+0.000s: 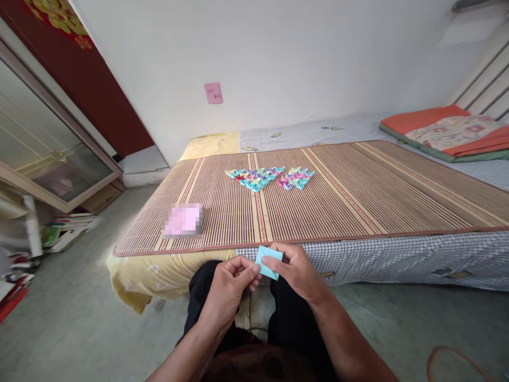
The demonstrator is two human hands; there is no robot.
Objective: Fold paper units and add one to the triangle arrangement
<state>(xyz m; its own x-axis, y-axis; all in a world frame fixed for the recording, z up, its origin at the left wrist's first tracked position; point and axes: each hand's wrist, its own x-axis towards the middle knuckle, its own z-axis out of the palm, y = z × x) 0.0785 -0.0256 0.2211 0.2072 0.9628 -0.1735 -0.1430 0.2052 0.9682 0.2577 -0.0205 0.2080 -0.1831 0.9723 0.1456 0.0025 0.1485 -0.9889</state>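
Note:
A small folded square of light blue paper [269,259] is held up over my lap, just short of the bed's front edge. My right hand [296,270] grips it from the right, thumb across the face and fingers behind. At its left corner my left hand [233,281] pinches the paper between thumb and forefinger. Beyond my hands, several folded paper pieces in many colours form a larger triangular cluster [254,178]. A smaller cluster [296,178] of the same kind lies to its right.
A striped bamboo mat [334,196] covers the bed. On its left lies a pixelated pink stack [183,220]. Folded orange bedding [449,130] rests at the far right. A pink note [213,93] is stuck to the wall. Books and papers [67,231] sit on the floor at left.

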